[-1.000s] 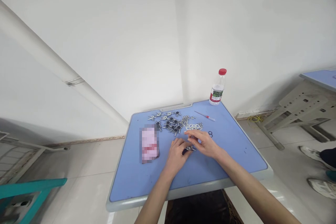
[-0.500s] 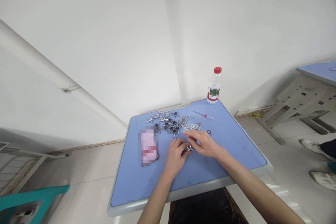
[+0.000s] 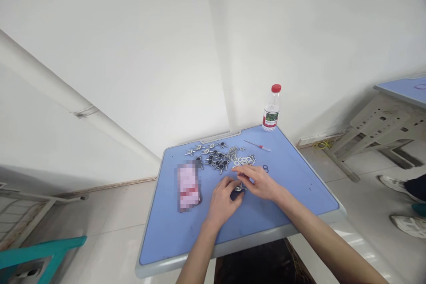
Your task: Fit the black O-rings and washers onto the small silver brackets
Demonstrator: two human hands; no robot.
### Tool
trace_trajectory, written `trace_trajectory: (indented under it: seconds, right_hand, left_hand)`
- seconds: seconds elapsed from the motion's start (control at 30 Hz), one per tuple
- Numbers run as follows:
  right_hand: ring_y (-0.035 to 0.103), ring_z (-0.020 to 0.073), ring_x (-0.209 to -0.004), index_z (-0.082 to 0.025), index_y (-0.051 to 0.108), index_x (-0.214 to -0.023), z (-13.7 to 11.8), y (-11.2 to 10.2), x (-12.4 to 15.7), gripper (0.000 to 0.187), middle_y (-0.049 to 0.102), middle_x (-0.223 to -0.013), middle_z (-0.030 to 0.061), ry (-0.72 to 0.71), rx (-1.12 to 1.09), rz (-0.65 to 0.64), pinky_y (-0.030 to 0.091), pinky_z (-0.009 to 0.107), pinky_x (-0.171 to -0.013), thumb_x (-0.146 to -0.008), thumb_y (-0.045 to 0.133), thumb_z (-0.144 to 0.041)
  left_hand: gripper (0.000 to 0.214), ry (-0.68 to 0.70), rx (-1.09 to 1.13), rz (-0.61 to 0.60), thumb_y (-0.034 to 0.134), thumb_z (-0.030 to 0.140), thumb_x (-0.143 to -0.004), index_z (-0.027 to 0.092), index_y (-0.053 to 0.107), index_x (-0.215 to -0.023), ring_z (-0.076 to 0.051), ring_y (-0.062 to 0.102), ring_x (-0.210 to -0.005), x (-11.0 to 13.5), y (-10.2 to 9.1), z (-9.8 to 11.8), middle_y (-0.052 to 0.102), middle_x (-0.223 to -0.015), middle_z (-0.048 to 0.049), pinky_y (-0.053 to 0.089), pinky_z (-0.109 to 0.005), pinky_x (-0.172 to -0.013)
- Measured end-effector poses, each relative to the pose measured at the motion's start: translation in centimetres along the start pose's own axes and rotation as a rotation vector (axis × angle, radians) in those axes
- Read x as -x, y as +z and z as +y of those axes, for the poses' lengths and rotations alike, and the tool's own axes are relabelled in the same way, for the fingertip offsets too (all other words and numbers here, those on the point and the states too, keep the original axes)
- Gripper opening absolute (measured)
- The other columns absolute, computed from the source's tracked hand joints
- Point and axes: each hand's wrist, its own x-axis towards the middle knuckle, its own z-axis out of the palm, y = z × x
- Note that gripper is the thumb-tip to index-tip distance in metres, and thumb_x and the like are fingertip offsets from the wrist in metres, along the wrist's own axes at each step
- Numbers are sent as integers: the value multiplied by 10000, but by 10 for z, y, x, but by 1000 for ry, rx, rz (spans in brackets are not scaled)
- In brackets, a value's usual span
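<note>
Centre of frame: left hand [image 3: 222, 202] curled, right hand [image 3: 259, 183] with fingers pressed together, both pinching a small winged metal fastener [image 3: 239, 188] — a close fingertip grip steadies it.

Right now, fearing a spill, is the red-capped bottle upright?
Upright: the plastic bottle stands on its base at the blue table's far edge, cap uppermost.

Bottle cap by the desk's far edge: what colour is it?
The plastic bottle cap is red, shown best in the head view.
</note>
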Motion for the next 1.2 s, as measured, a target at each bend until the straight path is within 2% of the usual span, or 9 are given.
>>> trace_trajectory:
  seconds: [0.17, 0.33, 0.47, 0.57, 0.73, 1.03, 1.2]
  right_hand:
    - [623, 181, -812, -226, 470, -1323, -2, -4, -1, 380, 674, -965, 73, 3, -28, -36, 509, 319, -727, -958, 408, -145]
    - [598, 194, -958, -249, 375, -1420, -1, -10, -3, 455, 653, -1048, 75, 2, -88, -83, 485, 365, -849, -982, 327, -141]
    - [617, 178, -901, -250, 499, -1309, 0, -8, -6, 358, 670, -948, 44, 77, -114, -82, 477, 338, -845, -985, 373, -168]
    - [629, 175, -887, -228, 569, -1190, 0, -4, -10, 277, 682, -955, 43, 118, -97, -67, 471, 326, -851, -963, 427, -155]
    - [640, 173, -859, -225, 578, -1137, -1, 2, -14, 257, 691, -979, 37, 135, -36, -74, 471, 308, -815, -942, 445, -124]
    - [656, 187, -886, -224, 586, -1113, -6, 6, -12, 227, 706, -1033, 47, 174, 28, -6, 486, 298, -774, -931, 476, -142]
    - [655, 178, -834, -226, 591, -1085, -4, 8, -9, 184, 705, -956, 42, 174, 16, 42, 492, 283, -736, -942, 483, -188]
  left_hand:
    - [216, 7, 7, -39, 576, 143, -862, 230, 668, -1038, -204, 599, -898, 0, -2, -1, 610, -951, -41, 496, -339, -797]
    - [187, 21, -8, -71, 577, 184, -893, 218, 654, -1060, -223, 602, -953, -1, -1, -6, 628, -1004, -53, 497, -366, -833]
    - [196, 39, -52, -82, 579, 163, -890, 221, 647, -1065, -225, 601, -953, -1, 1, -9, 634, -1018, -51, 493, -379, -844]
    - [193, 40, -64, -74, 598, 158, -878, 220, 651, -1053, -225, 602, -943, -2, 3, -10, 641, -1017, -49, 492, -377, -840]
    - [204, 41, -84, -61, 604, 133, -865, 223, 660, -1040, -230, 600, -958, -2, 5, -9, 646, -1046, -47, 482, -383, -839]
    - [198, 14, -102, -48, 589, 126, -868, 224, 670, -1021, -226, 600, -937, -2, 5, -4, 648, -1004, -43, 463, -376, -811]
    - [207, 18, -120, -44, 575, 131, -871, 225, 665, -1033, -229, 600, -935, -1, 6, -3, 647, -1000, -50, 463, -379, -809]
